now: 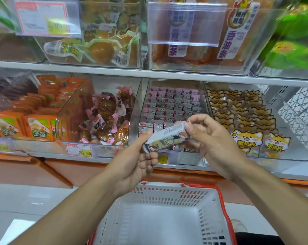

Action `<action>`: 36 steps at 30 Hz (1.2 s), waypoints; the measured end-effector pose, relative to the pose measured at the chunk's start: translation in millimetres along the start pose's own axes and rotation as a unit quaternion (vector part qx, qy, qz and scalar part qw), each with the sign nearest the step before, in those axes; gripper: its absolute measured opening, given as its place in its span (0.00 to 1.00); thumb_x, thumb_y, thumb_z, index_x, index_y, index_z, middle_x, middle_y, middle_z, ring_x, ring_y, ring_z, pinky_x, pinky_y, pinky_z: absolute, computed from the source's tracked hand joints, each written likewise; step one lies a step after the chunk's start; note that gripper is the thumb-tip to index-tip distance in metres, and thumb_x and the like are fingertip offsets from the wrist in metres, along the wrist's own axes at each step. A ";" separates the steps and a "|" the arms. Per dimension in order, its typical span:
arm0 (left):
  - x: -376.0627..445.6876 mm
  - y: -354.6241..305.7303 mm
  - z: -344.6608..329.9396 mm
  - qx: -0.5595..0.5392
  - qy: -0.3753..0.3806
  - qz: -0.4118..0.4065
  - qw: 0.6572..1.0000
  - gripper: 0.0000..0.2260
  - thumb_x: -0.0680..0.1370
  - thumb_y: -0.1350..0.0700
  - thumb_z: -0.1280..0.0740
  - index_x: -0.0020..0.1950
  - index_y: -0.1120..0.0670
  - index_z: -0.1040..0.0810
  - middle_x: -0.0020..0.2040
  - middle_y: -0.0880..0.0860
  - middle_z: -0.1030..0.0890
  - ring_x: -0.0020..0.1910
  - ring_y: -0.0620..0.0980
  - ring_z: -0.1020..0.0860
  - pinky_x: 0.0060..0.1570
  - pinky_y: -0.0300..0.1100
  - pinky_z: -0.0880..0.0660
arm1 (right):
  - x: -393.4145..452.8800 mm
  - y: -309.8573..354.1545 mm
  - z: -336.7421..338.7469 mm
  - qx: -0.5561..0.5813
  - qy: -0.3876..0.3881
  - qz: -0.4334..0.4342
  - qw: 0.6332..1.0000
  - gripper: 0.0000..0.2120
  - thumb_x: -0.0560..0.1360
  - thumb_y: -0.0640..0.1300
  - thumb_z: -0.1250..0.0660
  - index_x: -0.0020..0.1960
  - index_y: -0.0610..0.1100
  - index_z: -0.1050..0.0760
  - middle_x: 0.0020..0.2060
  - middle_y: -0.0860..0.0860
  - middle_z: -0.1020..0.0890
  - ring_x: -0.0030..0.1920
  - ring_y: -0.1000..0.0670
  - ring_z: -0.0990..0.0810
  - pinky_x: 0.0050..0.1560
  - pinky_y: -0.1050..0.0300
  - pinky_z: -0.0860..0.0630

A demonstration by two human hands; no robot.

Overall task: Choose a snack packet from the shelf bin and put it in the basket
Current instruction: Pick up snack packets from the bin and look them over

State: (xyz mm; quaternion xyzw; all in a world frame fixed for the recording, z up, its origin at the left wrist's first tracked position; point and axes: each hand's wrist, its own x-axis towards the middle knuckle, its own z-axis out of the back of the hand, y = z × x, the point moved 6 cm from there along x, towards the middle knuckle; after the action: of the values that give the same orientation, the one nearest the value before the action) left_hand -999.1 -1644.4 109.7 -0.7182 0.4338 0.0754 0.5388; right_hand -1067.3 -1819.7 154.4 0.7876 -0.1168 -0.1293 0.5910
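White shelves (103,71) fill the upper view, two tiers of clear bins; the upper tier holds vacuum-packed brown snacks (100,48) and large orange packs (225,41) behind an empty label holder (185,23); the lower tier holds orange sachets (38,128), pink-wrapped brown pieces (105,117), a shelf bin (172,89) of small grey-and-pink packets in rows, and fox-printed packs (246,138) to its right; a price tag reading 29.90 (79,150) hangs on the lower shelf edge.

Below, a white basket (167,195) with a red rim sits on the floor, directly under the hands, its mesh walls open to the top.

The snack packet (165,137) is held in the air in front of the grey-and-pink bin and above the basket's far rim; its long axis runs from lower left to upper right, the right end higher and tilted toward the shelf.

The left hand (141,163) pinches the packet's lower left end between thumb and curled fingers; the right hand (213,137) pinches the upper right end, thumb on the near face, forefinger over the top; both grips are clamped on the packet.
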 end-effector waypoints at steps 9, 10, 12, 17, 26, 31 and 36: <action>6.6 8.0 -4.9 -0.015 0.022 0.027 0.999 0.19 0.75 0.40 0.28 0.48 0.57 0.19 0.34 0.57 0.17 0.28 0.49 0.18 0.22 0.37 0.25 | 0.4 1.2 5.2 -0.045 -0.065 0.062 0.995 0.13 0.74 0.37 0.27 0.57 0.42 0.23 0.50 0.45 0.13 0.52 0.46 0.14 0.52 0.56 0.17; 6.9 6.3 -4.4 -0.010 0.015 0.011 1.000 0.18 0.75 0.41 0.28 0.46 0.57 0.19 0.37 0.58 0.15 0.32 0.50 0.16 0.26 0.38 0.22 | 0.9 4.2 7.5 -0.056 -0.082 0.076 0.992 0.11 0.75 0.36 0.27 0.56 0.44 0.23 0.50 0.47 0.13 0.52 0.47 0.14 0.53 0.55 0.17; 8.0 -0.6 1.1 0.091 -0.022 -0.064 0.993 0.15 0.76 0.43 0.28 0.49 0.55 0.18 0.44 0.56 0.13 0.40 0.50 0.14 0.37 0.40 0.19 | 1.5 13.6 13.7 -0.102 -0.116 0.119 0.981 0.11 0.75 0.36 0.27 0.54 0.47 0.23 0.49 0.50 0.13 0.51 0.48 0.14 0.54 0.55 0.17; 1.2 -12.5 1.5 0.444 -0.075 -0.283 0.847 0.25 0.78 0.51 0.29 0.73 0.41 0.31 0.40 0.42 0.16 0.38 0.39 0.19 0.46 0.43 0.21 | -0.2 22.9 11.4 -0.221 -0.096 0.202 0.949 0.15 0.74 0.36 0.25 0.51 0.53 0.24 0.47 0.58 0.14 0.49 0.57 0.15 0.48 0.63 0.20; 6.5 6.0 3.3 0.681 -0.094 -0.240 0.685 0.40 0.78 0.42 0.33 0.79 0.32 0.57 0.39 0.44 0.19 0.41 0.43 0.21 0.43 0.47 0.20 | -0.5 -2.3 -6.8 -0.490 -0.007 0.222 0.843 0.10 0.75 0.46 0.25 0.56 0.52 0.20 0.53 0.61 0.17 0.55 0.59 0.20 0.57 0.56 0.22; 4.7 3.6 -5.2 0.650 -0.070 -0.275 0.705 0.39 0.78 0.45 0.32 0.78 0.31 0.56 0.42 0.43 0.22 0.37 0.42 0.22 0.41 0.51 0.20 | 8.8 -21.9 -14.9 -0.689 0.079 0.196 0.693 0.14 0.82 0.53 0.37 0.67 0.57 0.22 0.61 0.62 0.21 0.64 0.55 0.32 0.64 0.57 0.36; 3.4 10.7 -10.6 0.702 -0.039 -0.270 0.658 0.40 0.80 0.44 0.34 0.77 0.30 0.63 0.42 0.44 0.20 0.40 0.45 0.22 0.41 0.48 0.20 | 8.9 -11.6 -9.2 -0.698 0.036 0.213 0.682 0.15 0.78 0.54 0.31 0.65 0.56 0.20 0.53 0.59 0.19 0.57 0.51 0.30 0.53 0.58 0.41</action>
State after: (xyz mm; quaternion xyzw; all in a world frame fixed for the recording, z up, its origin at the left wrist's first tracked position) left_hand -1008.4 -1655.6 104.4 -0.2085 0.1238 -0.3723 0.8959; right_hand -1055.4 -1811.3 145.2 0.1044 -0.1359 -0.0158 0.9851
